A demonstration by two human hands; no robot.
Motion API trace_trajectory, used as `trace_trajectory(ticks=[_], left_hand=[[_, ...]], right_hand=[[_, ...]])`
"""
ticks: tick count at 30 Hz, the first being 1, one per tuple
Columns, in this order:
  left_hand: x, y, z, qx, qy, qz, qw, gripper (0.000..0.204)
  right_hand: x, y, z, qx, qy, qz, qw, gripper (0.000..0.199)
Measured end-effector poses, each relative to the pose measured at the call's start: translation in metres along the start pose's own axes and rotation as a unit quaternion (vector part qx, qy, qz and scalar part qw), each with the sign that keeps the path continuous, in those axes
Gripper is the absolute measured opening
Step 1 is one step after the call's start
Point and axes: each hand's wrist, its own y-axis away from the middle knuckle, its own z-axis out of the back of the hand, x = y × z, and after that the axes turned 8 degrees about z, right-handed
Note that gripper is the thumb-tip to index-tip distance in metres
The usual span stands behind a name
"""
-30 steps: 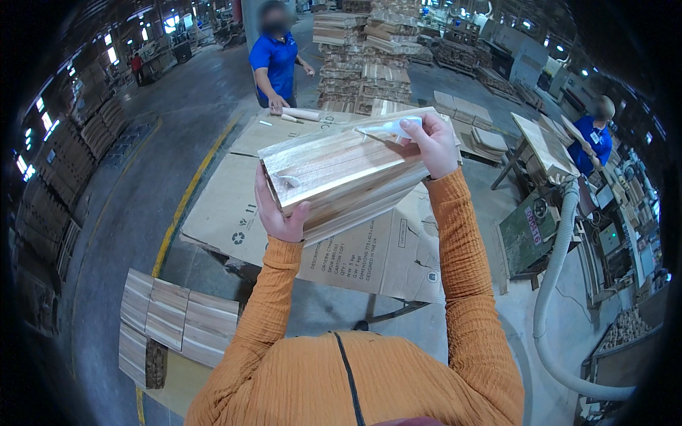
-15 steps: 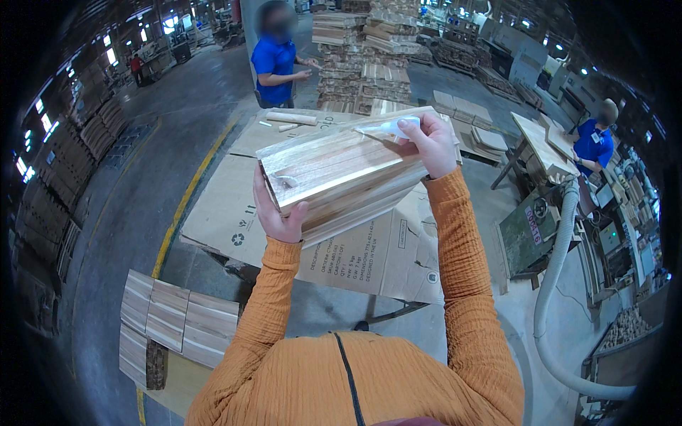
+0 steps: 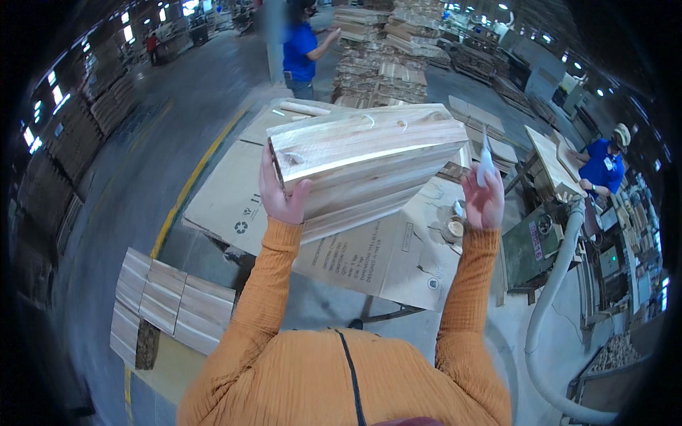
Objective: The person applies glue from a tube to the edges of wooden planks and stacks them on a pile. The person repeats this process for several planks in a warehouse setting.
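- Wooden boards (image 3: 362, 160), a pale stack of several, sit tilted at the centre of the frame, held up in front of the person above the cardboard-covered table (image 3: 220, 192).
- Left hand (image 3: 283, 195) grips the stack's near left end, fingers wrapped around the end grain and thumb up its front face.
- Right hand (image 3: 483, 202) is off the stack, just beside its right end, fingers closed around a small white marker-like tool (image 3: 485, 162) pointing upward.
- Step in hand, as I judge it: checking or marking the boards while one hand carries them; the stack looks under-supported at its right end, so the next move calls for getting the right hand back under that end or lowering the stack onto the cardboard.
- Open room: the flat cardboard below and left of the stack is the nearest landing place; its near edge runs across the middle of the frame.
- Lower left, a separate pile of boards (image 3: 170, 302) lies on the floor beside a yellow line.
- Right of the frame, a green machine (image 3: 529, 245) and a grey hose (image 3: 550, 298) crowd that side.
- Farther up, a person in blue (image 3: 302, 50) stands by tall lumber stacks (image 3: 387, 53); another worker in blue (image 3: 604, 167) is at the right edge.
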Motion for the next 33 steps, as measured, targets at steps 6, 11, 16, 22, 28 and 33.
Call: trace_trajectory(ticks=[6, 11, 16, 22, 28, 33], left_hand=[[0.014, -0.015, -0.006, 0.015, 0.028, 0.031, 0.999, 0.078], [0.014, -0.021, -0.009, 0.014, 0.020, 0.065, 0.998, 0.079], [0.032, -0.022, -0.013, 0.008, 0.013, 0.028, 0.999, 0.074], [0.048, 0.007, 0.001, 0.050, 0.082, 0.117, 0.988, 0.053], [0.039, 0.009, 0.003, 0.077, 0.090, 0.127, 0.985, 0.077], [0.035, 0.017, 0.003, 0.024, 0.077, 0.132, 0.988, 0.087]], right_hand=[[-0.017, 0.069, 0.123, -0.135, 0.135, -0.035, 0.981, 0.015], [-0.027, 0.144, 0.222, -0.206, 0.367, -0.114, 0.900, 0.017], [-0.046, 0.186, 0.263, -0.213, 0.439, -0.067, 0.870, 0.021], [-0.060, 0.172, 0.253, -0.169, 0.606, -0.090, 0.772, 0.022], [-0.060, 0.173, 0.262, -0.107, 0.722, -0.037, 0.682, 0.017], [-0.042, 0.165, 0.280, -0.021, 0.697, -0.055, 0.715, 0.016]])
